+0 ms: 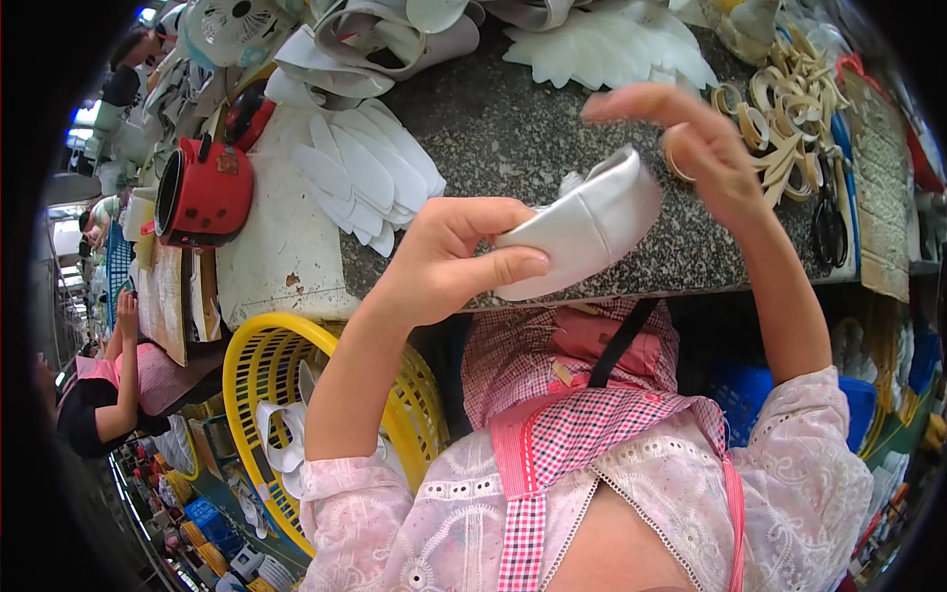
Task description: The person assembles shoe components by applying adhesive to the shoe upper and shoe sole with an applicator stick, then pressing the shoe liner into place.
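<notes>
My left hand (444, 259) grips a white shoe upper (582, 235) at its near end, with the thumb on the outside and the fingers reaching inside. The upper is held tilted over the front edge of the worktable, its rounded end up and to the right. A seam runs down its side. Apart from it, to the upper right, my right hand (705, 148) is raised with its fingers stretched out to the left, slightly blurred; nothing shows in it. Flat white insole-shaped pieces (370, 168) lie fanned out beyond my left hand.
On the speckled worktable (464, 109) sit a fan of scalloped white pieces (602, 49), beige strips (789, 109), black-handled scissors (829, 232) and more white uppers (380, 39). A red round device (207, 192) stands left. Below is a yellow basket (281, 331); a co-worker (128, 385) sits far left.
</notes>
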Motion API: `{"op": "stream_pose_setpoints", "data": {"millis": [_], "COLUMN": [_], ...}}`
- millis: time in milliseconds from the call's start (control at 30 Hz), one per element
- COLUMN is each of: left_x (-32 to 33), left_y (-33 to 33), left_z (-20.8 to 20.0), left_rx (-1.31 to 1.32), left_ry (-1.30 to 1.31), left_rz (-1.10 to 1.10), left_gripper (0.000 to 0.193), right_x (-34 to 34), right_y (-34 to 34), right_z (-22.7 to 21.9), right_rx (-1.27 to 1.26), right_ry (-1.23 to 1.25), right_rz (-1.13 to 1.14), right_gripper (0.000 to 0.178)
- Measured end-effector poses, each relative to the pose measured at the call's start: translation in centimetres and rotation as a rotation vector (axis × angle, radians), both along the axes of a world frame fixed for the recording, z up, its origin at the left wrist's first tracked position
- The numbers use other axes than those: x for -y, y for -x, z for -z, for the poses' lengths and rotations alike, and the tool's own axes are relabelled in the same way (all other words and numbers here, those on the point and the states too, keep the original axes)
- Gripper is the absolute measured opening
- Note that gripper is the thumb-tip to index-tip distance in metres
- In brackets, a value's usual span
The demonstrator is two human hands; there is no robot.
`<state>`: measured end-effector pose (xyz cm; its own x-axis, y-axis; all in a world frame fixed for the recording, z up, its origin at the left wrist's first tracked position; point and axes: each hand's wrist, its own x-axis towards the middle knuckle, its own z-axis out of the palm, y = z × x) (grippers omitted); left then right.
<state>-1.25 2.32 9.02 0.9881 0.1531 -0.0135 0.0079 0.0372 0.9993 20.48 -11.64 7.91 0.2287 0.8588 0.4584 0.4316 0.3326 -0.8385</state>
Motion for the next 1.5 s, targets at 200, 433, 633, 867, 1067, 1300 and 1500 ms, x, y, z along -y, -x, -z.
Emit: {"op": "stream_pose_setpoints", "data": {"millis": [200, 433, 633, 867, 1067, 1300, 1500], "left_x": [-0.4, 0.6, 1.8, -1.1, -4.2, -2.8, -3.0], "left_y": [-0.9, -0.2, 0.2, -0.8, 1.6, 3.2, 1.7], "left_z": [-0.3, -0.6, 1.5, 2.1, 7.4, 8.4, 7.3], "left_rx": [0.004, -0.019, 0.320, 0.494, 0.165, 0.001, 0.001], "left_ry": [0.310, 0.372, -1.119, -1.227, -1.324, -1.419, -1.357], "left_rz": [-0.093, -0.175, -0.206, -0.271, -0.084, 0.005, -0.019], "left_gripper": [0.027, 0.028, 0.032, 0.035, 0.030, 0.046, 0.033], "right_x": [4.1, 1.4, -2.5, -6.9, -3.7, -3.5, -4.4], "right_y": [1.8, 5.6, 2.9, 4.4, 5.0, 5.5, 7.0], "right_z": [4.6, 1.6, 1.5, 6.5, 7.4, 7.0, 7.9], "right_rx": [-0.551, -0.939, -1.059, 1.148, 1.189, 1.221, 1.124], "right_ry": [0.246, 0.149, 0.130, -0.033, -0.036, -0.039, 0.005], "right_rz": [-0.051, -0.261, -0.231, -0.074, -0.084, -0.044, -0.019], "right_gripper": [0.065, 0.055, 0.043, 0.020, 0.020, 0.020, 0.019]}}
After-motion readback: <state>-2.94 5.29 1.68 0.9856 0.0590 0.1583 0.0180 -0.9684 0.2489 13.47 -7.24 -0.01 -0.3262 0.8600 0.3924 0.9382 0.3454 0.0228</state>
